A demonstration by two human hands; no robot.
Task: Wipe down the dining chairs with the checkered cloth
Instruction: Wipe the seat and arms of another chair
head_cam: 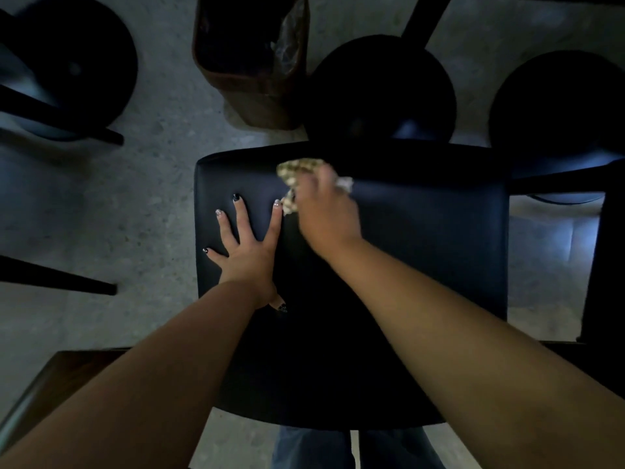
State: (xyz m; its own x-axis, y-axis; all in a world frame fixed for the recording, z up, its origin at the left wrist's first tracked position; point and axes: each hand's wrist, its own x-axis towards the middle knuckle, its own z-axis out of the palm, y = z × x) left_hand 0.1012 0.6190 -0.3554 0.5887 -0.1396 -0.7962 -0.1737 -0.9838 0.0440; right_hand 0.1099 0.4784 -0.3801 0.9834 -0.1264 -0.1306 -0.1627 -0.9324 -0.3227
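A dark padded dining chair seat (422, 252) fills the middle of the view, seen from above. My left hand (248, 247) lies flat on its left part with fingers spread. My right hand (326, 211) grips the bunched checkered cloth (297, 169) and presses it on the seat near the far edge. The right hand is blurred, and most of the cloth is hidden under it.
Round dark stools stand around: one at far left (77, 62), one just beyond the chair (382, 93), one at far right (558, 106). A brown bin (250, 82) with a plastic liner stands on the grey floor. A table edge (37, 387) shows at lower left.
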